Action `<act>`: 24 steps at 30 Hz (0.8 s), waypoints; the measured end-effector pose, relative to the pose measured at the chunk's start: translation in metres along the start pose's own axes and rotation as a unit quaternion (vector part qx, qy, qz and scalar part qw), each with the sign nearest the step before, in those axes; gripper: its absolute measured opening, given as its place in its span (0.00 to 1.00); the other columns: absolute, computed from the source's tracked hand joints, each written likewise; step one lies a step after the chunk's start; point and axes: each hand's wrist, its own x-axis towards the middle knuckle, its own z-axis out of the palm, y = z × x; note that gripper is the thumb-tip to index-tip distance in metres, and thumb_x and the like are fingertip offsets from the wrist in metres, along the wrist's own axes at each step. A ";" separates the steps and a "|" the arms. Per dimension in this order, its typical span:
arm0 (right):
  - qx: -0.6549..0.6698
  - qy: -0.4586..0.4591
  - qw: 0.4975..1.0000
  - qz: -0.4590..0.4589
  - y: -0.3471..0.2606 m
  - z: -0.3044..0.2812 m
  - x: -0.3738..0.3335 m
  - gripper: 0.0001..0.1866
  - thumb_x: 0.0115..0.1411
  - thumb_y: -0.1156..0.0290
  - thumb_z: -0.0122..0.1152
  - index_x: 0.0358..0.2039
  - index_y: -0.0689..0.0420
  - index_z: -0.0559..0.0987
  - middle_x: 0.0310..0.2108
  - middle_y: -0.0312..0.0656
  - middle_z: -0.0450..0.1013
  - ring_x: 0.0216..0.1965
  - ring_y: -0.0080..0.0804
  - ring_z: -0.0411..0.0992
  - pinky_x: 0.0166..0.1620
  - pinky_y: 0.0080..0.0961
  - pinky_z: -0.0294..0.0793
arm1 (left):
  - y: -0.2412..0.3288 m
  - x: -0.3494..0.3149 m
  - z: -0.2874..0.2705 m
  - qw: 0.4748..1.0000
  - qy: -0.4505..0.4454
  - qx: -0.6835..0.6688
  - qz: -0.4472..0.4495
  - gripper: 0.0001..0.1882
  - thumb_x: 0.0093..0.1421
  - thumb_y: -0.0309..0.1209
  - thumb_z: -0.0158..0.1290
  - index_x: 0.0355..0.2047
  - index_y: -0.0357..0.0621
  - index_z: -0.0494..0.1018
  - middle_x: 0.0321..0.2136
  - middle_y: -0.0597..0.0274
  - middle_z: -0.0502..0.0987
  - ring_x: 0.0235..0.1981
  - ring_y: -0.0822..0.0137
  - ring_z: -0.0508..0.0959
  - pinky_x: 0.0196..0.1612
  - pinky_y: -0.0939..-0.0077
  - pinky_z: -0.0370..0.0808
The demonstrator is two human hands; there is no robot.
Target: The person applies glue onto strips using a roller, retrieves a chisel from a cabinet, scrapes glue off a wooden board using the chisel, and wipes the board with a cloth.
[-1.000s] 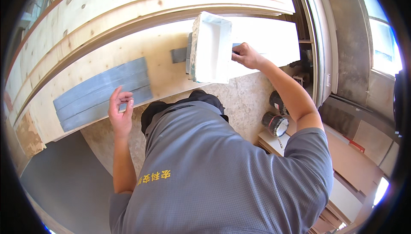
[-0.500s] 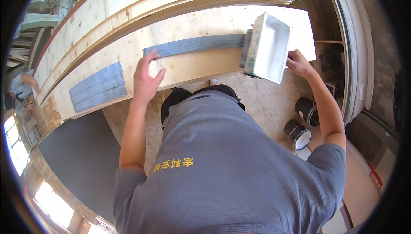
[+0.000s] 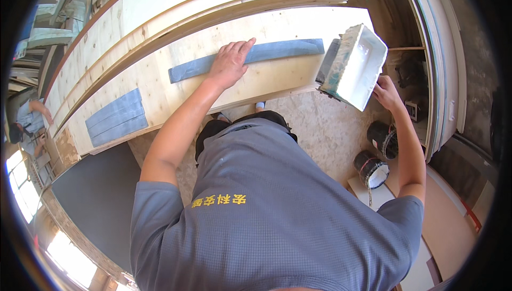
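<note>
Upper centre of frame: left hand (image 3: 230, 66), fingers extended, over long grey strip (image 3: 287, 49) on plywood board (image 3: 277, 77). Upper right: right hand (image 3: 387, 93), fingers curled, grips tilted white box (image 3: 368, 66). Left: shorter grey patch (image 3: 116, 118).

Strong daylight bleaches the pale plywood (image 3: 314, 19) nearly white at its right end; the lower-left window (image 3: 69, 259) glares. The upper-right recess (image 3: 385, 24) stays dim. Straight edges bow toward black borders, where detail seems soft.

Yellow lettering (image 3: 219, 200) marks the grey short-sleeved shirt (image 3: 298, 221)
</note>
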 end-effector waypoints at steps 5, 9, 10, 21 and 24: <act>-0.039 -0.054 0.998 -0.018 -0.021 0.007 0.045 0.20 0.62 0.63 0.52 0.19 0.65 0.71 0.14 0.33 0.61 0.18 0.19 0.57 0.22 0.25 0.57 | -0.001 -0.010 -0.005 1.000 -0.005 0.007 -0.002 0.40 0.49 0.24 0.57 0.63 0.50 0.56 0.50 0.53 0.69 0.53 0.54 0.68 0.57 0.63 0.66; -0.059 -0.056 0.996 -0.032 0.004 0.008 0.054 0.20 0.62 0.64 0.50 0.19 0.66 0.71 0.15 0.34 0.63 0.20 0.19 0.58 0.23 0.25 0.57 | -0.001 -0.005 0.004 1.000 0.000 -0.016 -0.005 0.35 0.51 0.21 0.51 0.61 0.47 0.59 0.50 0.55 0.71 0.52 0.56 0.70 0.56 0.63 0.67; -0.028 -0.044 0.998 -0.030 0.017 0.006 0.050 0.19 0.62 0.65 0.50 0.19 0.65 0.71 0.15 0.32 0.62 0.20 0.18 0.59 0.23 0.23 0.57 | -0.002 -0.010 0.000 1.000 0.012 -0.004 -0.020 0.35 0.51 0.21 0.51 0.61 0.47 0.59 0.50 0.55 0.71 0.52 0.56 0.70 0.56 0.63 0.67; 0.173 0.042 0.977 -0.118 0.077 0.003 0.028 0.44 0.56 0.40 0.57 0.58 0.65 0.60 0.51 0.45 0.66 0.49 0.33 0.66 0.49 0.31 0.66 | -0.041 -0.030 -0.048 0.997 0.063 0.052 -0.009 0.39 0.49 0.25 0.57 0.63 0.49 0.57 0.50 0.55 0.70 0.53 0.56 0.68 0.57 0.62 0.66; 0.086 0.197 0.947 -0.240 0.050 0.025 0.016 0.41 0.57 0.35 0.49 0.54 0.62 0.67 0.49 0.45 0.68 0.47 0.36 0.71 0.48 0.33 0.72 | -0.057 -0.065 -0.134 0.981 0.164 0.041 -0.097 0.36 0.50 0.25 0.56 0.61 0.46 0.59 0.51 0.52 0.70 0.52 0.52 0.69 0.55 0.60 0.68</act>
